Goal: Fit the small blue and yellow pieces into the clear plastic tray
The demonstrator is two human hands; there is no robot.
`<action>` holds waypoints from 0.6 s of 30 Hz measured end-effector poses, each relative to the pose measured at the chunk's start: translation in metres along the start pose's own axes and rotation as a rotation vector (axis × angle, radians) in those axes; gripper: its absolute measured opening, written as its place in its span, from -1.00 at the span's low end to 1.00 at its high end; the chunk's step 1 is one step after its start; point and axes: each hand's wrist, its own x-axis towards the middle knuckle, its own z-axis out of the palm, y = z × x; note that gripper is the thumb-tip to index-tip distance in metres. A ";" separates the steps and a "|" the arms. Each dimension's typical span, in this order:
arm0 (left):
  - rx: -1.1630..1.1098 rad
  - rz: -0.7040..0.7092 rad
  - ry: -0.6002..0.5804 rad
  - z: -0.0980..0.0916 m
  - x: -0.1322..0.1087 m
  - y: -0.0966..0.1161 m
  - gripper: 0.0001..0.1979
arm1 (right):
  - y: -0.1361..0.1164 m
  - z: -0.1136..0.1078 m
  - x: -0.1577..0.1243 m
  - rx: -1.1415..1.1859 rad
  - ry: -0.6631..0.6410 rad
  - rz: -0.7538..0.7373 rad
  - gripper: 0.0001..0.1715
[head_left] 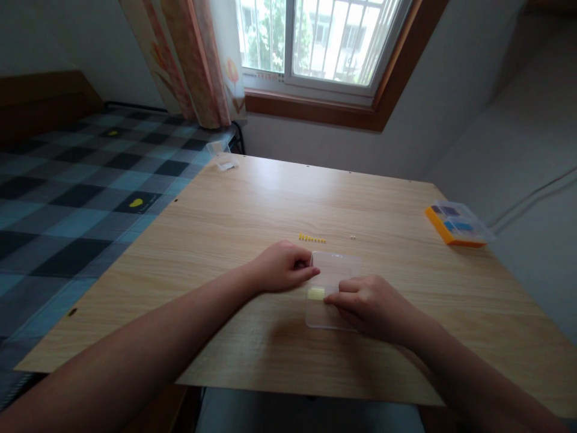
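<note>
A clear plastic plate (336, 264) lies on the wooden table in front of me. My left hand (288, 267) is closed on its upper left edge, with the thumb over the top. On the plate's left side sits a pale yellow rectangular patch (316, 293), too small to make out in detail. My right hand (367, 304) reaches over the plate from the right, fingers bunched and their tips at the patch's right end. Whatever the tips may pinch is hidden. Just beyond the plate, small yellow pieces (312, 239) stand in a row, with tiny pale pieces (353, 237) to their right.
An orange-sided case (460, 224) with a clear lid and blue and dark contents rests at the table's right edge. An open clear plastic box (222, 157) is at the far left corner. A checkered bed (112, 174) adjoins the wooden table (216, 240) on the left.
</note>
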 end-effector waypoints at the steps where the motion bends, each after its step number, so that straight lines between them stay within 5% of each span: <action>1: -0.002 0.002 0.000 0.000 0.000 0.000 -0.69 | 0.000 0.000 0.000 0.002 0.000 0.000 -0.74; 6: 0.005 0.007 0.005 0.000 0.000 0.001 -0.69 | 0.000 -0.001 -0.002 0.057 0.082 -0.064 -0.72; 10: 0.003 -0.006 -0.002 -0.001 0.000 0.001 -0.69 | 0.010 -0.011 -0.011 0.145 0.374 -0.141 -0.75; 14: 0.001 -0.012 -0.009 -0.002 0.000 0.000 -0.69 | 0.043 -0.018 -0.014 0.142 0.728 0.131 -0.80; 18: -0.003 -0.016 -0.011 -0.002 0.000 -0.002 -0.70 | 0.089 -0.004 -0.009 0.121 0.772 0.444 -0.74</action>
